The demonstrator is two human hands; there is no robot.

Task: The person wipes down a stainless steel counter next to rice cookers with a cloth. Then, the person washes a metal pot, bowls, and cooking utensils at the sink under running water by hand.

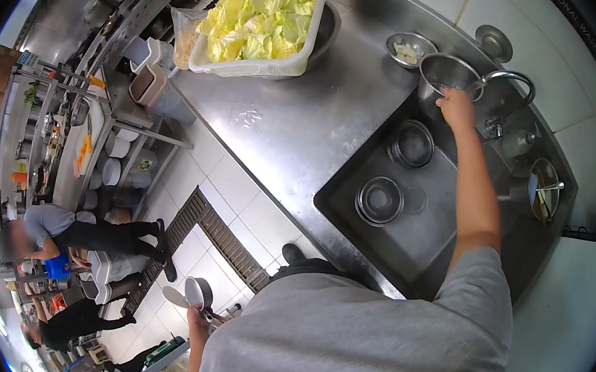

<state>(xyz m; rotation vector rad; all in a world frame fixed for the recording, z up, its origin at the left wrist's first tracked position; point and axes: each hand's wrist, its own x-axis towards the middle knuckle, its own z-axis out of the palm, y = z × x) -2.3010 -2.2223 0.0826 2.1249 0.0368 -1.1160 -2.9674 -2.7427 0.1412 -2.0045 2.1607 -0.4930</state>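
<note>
My right hand [456, 110] reaches over the sink [418, 253], its fingers closed on the near rim of a round metal pot [434, 69]. The pot is beside the curved faucet [511, 75], whose spout end is over the pot. Whether water runs is unclear. Low at the left of my body, my left hand [198, 316] is closed round the handle of a small saucepan [199, 292]. A pale round disc [173, 296] shows beside that saucepan. Two round metal bowls [413, 144] [380, 200] sit inside the sink.
A white basket of cut leafy greens [251, 68] stands on the steel counter [305, 121]. A small bowl with pale pieces [408, 51] is near the pot. A strainer [546, 190] lies at the right. Other people [107, 235] [73, 322] work at the left, beyond the floor drain [223, 240].
</note>
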